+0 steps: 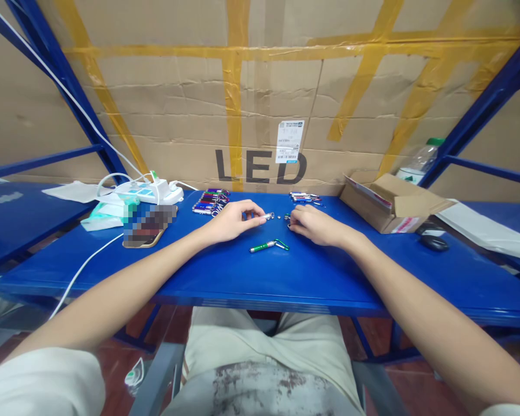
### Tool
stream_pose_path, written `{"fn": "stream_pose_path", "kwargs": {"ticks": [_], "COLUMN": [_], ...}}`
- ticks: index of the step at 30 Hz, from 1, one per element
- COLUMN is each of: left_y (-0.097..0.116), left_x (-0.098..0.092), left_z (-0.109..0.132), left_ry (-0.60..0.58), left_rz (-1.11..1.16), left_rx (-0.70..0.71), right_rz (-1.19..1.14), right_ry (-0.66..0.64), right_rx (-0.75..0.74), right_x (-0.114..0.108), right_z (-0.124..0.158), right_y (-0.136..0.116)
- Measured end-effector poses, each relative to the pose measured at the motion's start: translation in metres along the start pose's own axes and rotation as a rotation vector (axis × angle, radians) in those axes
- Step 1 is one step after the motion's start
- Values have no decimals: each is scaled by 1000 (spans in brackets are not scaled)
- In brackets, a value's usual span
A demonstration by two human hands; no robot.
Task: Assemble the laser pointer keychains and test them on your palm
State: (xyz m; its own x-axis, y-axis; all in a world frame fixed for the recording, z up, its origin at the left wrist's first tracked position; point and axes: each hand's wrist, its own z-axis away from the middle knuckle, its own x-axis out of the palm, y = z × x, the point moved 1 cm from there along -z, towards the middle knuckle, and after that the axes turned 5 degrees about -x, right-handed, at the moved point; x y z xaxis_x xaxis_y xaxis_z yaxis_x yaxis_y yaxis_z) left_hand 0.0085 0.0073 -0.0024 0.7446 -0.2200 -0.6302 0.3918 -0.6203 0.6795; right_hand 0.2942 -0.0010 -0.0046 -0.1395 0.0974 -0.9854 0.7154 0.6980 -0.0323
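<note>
Over the middle of the blue table [251, 283], my left hand [236, 221] pinches a small silver cylinder-like piece [268, 216] between thumb and fingers. Opposite it, my right hand [314, 224] has its fingers drawn together at a small dark and shiny part [287, 218], mostly hidden by the fingertips. A tiny silver bit [279, 217] lies in the gap between both hands. Nearer to me rests a green penlight keychain [262, 247] with a green carabiner [281, 245] at its right end.
Several coloured penlight keychains [208, 202] lie behind my left hand, and another group [302, 197] stands further right. An open cardboard box [392, 202] and a black mouse [433, 241] are right. A phone [149, 231] and power strip [149, 189] are left.
</note>
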Motion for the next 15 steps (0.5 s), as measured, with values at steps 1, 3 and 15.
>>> {"fn": "stream_pose_path", "kwargs": {"ticks": [1, 3, 15], "left_y": [0, 0, 0], "left_x": [0, 0, 0], "left_z": [0, 0, 0], "left_ry": [-2, -1, 2], "left_rz": [-1, -3, -11], "left_rx": [3, 2, -27], "right_rz": [10, 22, -156], "right_ry": [-8, -13, 106], "right_rx": [4, 16, 39], "right_x": [-1, -2, -3], "right_z": [0, 0, -3], "right_y": [-2, -7, -19]}}
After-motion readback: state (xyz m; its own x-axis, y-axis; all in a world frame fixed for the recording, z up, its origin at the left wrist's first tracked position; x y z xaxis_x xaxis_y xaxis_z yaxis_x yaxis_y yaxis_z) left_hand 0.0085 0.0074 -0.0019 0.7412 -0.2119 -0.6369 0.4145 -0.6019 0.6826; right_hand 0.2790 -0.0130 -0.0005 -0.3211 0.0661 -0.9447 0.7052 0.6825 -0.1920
